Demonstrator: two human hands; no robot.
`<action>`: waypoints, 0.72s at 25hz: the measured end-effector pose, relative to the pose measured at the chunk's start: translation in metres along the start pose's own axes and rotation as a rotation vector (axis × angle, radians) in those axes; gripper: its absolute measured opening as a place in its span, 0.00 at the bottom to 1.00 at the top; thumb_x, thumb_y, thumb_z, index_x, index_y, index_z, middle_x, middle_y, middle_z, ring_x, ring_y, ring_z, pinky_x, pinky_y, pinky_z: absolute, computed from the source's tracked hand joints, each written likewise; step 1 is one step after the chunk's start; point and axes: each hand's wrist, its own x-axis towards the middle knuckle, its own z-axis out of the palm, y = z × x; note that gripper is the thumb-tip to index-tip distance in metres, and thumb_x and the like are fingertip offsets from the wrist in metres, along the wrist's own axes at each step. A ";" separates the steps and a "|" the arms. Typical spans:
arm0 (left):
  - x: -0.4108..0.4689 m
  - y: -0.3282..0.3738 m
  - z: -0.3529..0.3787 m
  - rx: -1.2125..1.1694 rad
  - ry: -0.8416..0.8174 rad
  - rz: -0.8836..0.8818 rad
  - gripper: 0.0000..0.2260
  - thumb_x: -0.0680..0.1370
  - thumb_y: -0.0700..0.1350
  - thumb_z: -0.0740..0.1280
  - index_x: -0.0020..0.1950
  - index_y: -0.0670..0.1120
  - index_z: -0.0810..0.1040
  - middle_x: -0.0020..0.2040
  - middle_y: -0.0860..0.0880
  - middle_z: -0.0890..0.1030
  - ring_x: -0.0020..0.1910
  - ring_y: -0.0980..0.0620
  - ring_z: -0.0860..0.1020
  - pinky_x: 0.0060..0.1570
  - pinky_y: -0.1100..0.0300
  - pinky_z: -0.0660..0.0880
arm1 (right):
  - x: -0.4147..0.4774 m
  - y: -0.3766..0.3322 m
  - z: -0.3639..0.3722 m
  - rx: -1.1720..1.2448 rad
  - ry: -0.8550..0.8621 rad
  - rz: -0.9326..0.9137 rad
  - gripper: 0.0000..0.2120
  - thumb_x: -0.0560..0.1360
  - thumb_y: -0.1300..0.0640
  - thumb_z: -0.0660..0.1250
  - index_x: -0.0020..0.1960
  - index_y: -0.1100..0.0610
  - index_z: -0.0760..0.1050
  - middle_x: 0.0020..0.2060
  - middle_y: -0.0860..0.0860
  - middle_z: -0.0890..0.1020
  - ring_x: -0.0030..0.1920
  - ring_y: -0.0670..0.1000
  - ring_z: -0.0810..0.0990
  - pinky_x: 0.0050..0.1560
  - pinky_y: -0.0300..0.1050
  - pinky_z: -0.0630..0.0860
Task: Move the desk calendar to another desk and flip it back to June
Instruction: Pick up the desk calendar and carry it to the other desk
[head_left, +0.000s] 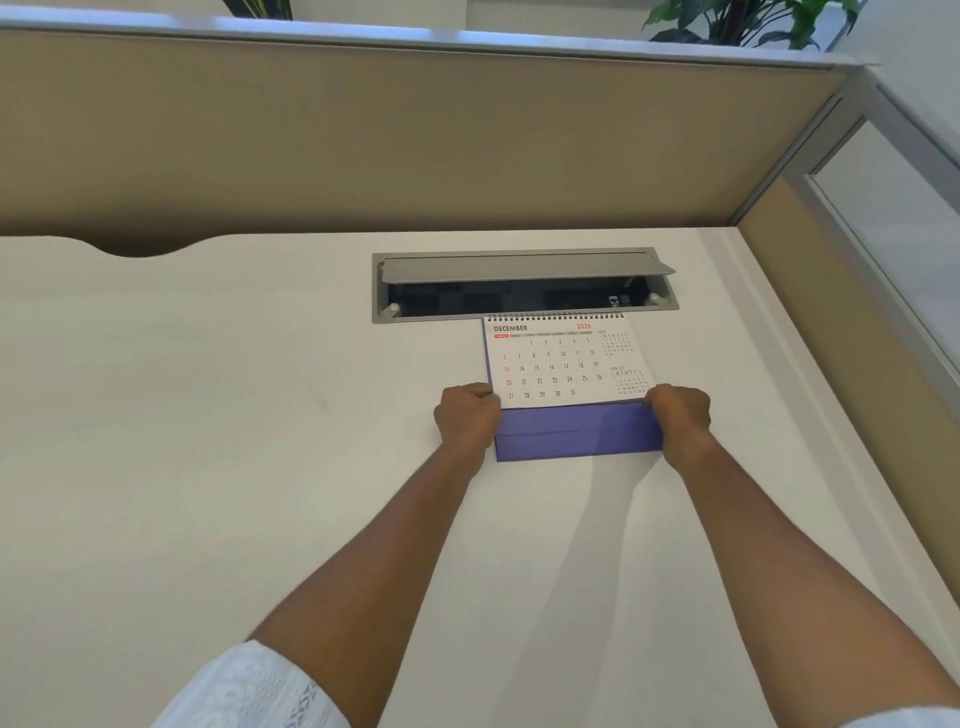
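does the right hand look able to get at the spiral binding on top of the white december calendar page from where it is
Probably yes: the right hand grips the lower right corner of the white December calendar page, and nothing lies between it and the black spiral binding.

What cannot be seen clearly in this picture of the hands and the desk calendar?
- Head view: the fingers of the left hand and right hand curl behind the desk calendar, so the grip itself is hidden.
- The two small month grids on the calendar's right side are too small to read.
- Inside the open cable box it is too dark to tell what lies there.
- The plant is cut off by the top edge.
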 end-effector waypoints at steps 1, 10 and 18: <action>0.000 0.000 -0.001 -0.033 -0.006 -0.011 0.10 0.78 0.37 0.67 0.46 0.48 0.86 0.45 0.51 0.82 0.49 0.44 0.81 0.50 0.57 0.79 | -0.001 -0.001 -0.001 0.028 -0.018 0.010 0.05 0.70 0.66 0.63 0.37 0.59 0.71 0.38 0.52 0.77 0.37 0.51 0.72 0.36 0.44 0.67; -0.011 -0.003 -0.036 -0.323 -0.083 -0.084 0.11 0.80 0.35 0.70 0.62 0.40 0.84 0.60 0.41 0.86 0.59 0.41 0.85 0.60 0.45 0.82 | -0.030 -0.006 -0.009 0.266 -0.132 0.078 0.06 0.68 0.67 0.59 0.40 0.62 0.74 0.40 0.56 0.83 0.32 0.54 0.75 0.32 0.42 0.70; -0.042 -0.015 -0.134 -0.402 -0.137 0.030 0.11 0.80 0.36 0.71 0.62 0.41 0.82 0.58 0.44 0.87 0.57 0.46 0.85 0.47 0.55 0.85 | -0.100 0.010 0.017 0.478 -0.284 0.063 0.21 0.70 0.73 0.56 0.29 0.58 0.81 0.36 0.51 0.88 0.28 0.50 0.77 0.21 0.35 0.68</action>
